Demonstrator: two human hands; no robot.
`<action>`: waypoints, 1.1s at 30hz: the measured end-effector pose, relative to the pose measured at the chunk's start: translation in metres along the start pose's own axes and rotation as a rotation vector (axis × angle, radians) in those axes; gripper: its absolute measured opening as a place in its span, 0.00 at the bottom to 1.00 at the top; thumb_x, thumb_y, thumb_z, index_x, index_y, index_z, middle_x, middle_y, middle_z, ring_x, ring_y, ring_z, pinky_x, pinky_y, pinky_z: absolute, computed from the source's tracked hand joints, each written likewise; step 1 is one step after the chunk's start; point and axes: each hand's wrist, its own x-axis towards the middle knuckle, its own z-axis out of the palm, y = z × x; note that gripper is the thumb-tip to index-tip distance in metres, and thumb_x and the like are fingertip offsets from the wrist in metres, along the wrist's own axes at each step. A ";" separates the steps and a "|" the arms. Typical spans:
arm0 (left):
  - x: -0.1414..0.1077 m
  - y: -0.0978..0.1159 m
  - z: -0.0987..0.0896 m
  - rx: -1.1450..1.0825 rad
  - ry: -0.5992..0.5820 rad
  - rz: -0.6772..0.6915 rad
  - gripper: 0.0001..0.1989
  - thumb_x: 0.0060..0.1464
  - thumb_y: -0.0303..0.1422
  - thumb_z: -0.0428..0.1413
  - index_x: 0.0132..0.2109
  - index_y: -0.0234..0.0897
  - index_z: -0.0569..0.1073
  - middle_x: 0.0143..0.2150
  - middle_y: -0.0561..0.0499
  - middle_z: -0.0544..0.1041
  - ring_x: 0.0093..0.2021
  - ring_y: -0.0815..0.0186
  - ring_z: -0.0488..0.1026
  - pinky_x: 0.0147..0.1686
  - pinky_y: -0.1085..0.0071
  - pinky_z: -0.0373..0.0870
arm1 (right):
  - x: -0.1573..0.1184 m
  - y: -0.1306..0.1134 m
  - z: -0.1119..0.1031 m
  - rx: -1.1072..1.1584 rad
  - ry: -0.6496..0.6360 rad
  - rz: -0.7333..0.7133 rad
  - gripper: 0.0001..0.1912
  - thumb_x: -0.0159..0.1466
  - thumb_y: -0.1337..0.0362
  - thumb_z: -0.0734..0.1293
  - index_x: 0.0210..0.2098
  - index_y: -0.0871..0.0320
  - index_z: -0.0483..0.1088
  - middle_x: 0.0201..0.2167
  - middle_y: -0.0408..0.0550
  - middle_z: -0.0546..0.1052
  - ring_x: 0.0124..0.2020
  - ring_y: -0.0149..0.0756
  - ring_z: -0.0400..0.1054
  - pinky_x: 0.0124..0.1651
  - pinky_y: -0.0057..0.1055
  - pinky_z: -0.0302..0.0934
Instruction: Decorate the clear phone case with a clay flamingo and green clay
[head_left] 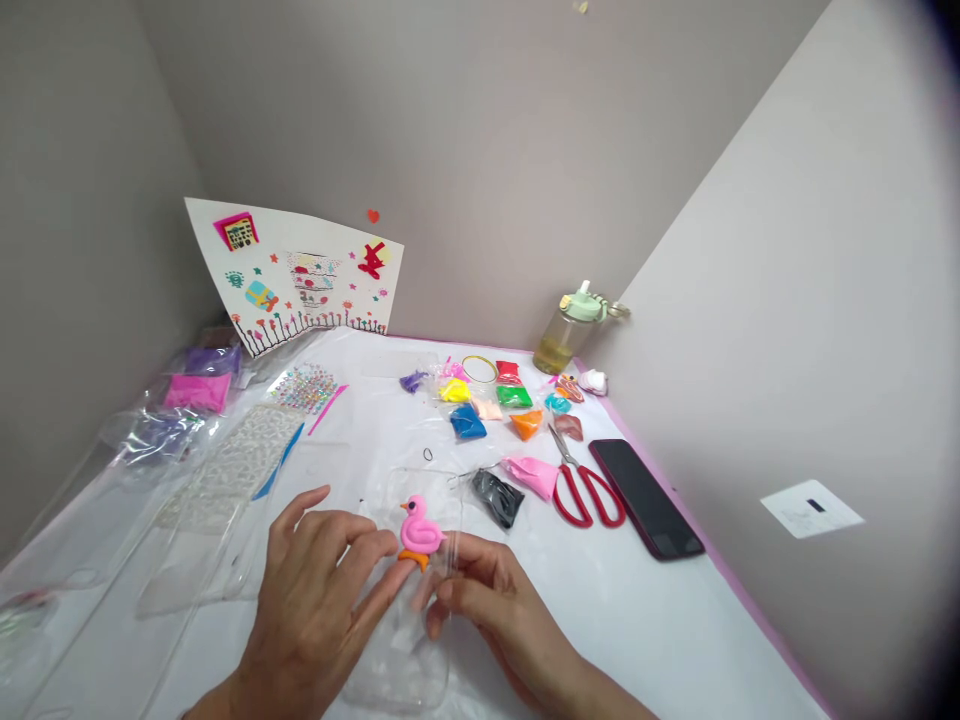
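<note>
A pink clay duck (422, 532) with a dark eye and an orange beak lies on a clear phone case (405, 665). Orange clay feet (413, 558) sit at its lower edge, touched by fingertips of my left hand (330, 580), whose fingers are spread. On the right side, my right hand (484, 590) has its fingers curled round the edge of the clear case, close to the duck's tail. Just beyond are a black clay packet (498, 498) and a pink clay packet (531, 476).
Red-handled scissors (588, 495) and a black phone (646, 498) lie at the right. Several coloured clay packets (469, 421) and a bottle (568, 332) stand farther back. Clear plastic sheets (232, 465) and rhinestones (306, 387) are at the left, before a decorated card (330, 235).
</note>
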 end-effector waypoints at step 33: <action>-0.001 0.002 0.004 -0.067 -0.042 -0.035 0.06 0.62 0.22 0.54 0.40 0.38 0.70 0.33 0.51 0.67 0.37 0.61 0.65 0.55 0.48 0.56 | 0.000 0.008 -0.001 0.037 0.024 -0.038 0.15 0.57 0.65 0.72 0.44 0.61 0.79 0.32 0.50 0.80 0.30 0.32 0.68 0.38 0.30 0.63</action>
